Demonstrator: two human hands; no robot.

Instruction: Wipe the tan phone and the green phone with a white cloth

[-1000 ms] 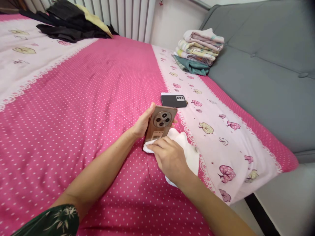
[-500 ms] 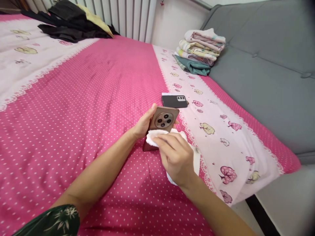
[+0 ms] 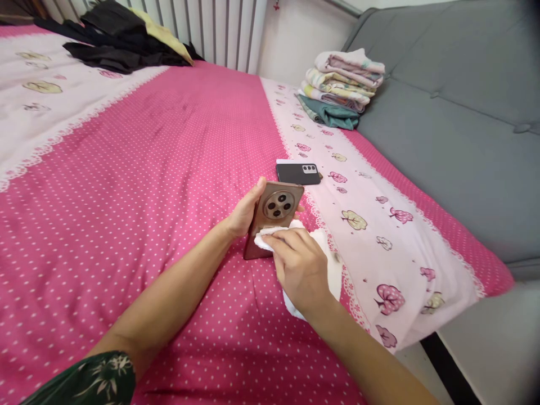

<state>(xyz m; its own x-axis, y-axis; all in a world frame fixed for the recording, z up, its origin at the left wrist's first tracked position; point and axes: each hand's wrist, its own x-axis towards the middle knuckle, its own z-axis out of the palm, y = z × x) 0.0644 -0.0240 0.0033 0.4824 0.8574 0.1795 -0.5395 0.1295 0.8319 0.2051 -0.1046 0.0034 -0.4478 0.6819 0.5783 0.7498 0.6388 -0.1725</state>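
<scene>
A brownish-gold smartphone [image 3: 265, 219] with a round camera module is held tilted above the bed, its back toward me. My left hand [image 3: 247, 211] grips it by the sides, thumb along the left edge and fingertips just showing past the right edge. In my right hand [image 3: 301, 264] a white cloth [image 3: 333, 270] is bunched under the fingers and pressed against the lower back of the phone. The cloth's loose part hangs down behind and right of that hand. The phone's screen side is hidden.
Just beyond lies a dark phone [image 3: 291, 173] on something pale. Folded fabrics [image 3: 343, 84] are stacked by the grey padded headboard [image 3: 455, 112]. Dark clothes [image 3: 122, 39] lie at the far left before a radiator [image 3: 211, 34]. A pink dotted bedsheet [image 3: 169, 140] covers the bed.
My right hand and the bunched cloth have slid slightly down the phone's back, baring more of it below the camera module. The left hand keeps its grip.
</scene>
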